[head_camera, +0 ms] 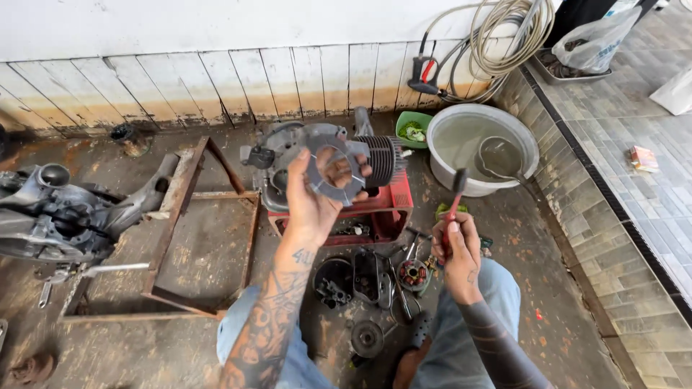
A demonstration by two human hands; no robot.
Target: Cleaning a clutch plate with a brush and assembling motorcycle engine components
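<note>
Hands apart at frame centre: your left hand (pixel 311 205) clamps the grey ring plate (pixel 333 171), right hand (pixel 458 248) grips the red-handled brush (pixel 454 202); steady the plate, brush lightly.

Your left hand (pixel 311 198) is up at frame centre, fingers curled in a grip, tattooed forearm rising; your right hand (pixel 459 248) sits lower right, fist closed.
</note>
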